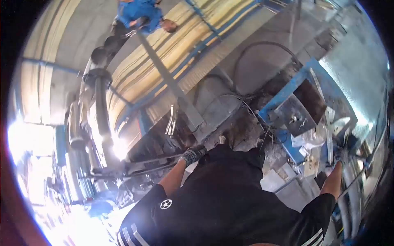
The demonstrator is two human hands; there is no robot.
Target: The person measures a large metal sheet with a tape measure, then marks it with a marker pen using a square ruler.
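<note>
My left hand (193,155), in a grey patterned glove, is closed at the end of a thin dark metal bar (158,159) just left of my body. A pair of shiny metal handles (171,121) lies on a dark surface beyond that hand. My right hand (338,156) is far out at the right, small and blurred, beside cables and a blue-framed bench. Its fingers cannot be made out, nor whether it holds anything. On the bench a square metal plate (290,117) bears a small fitting, with crumpled clear plastic (314,137) below it.
A person in blue work clothes (141,14) is at the upper left. A long grey metal beam (164,71) slants down from there. Stacked pipes (100,110) stand at the left. Black cables (262,44) loop over the floor, and boxes (287,172) lie at my right.
</note>
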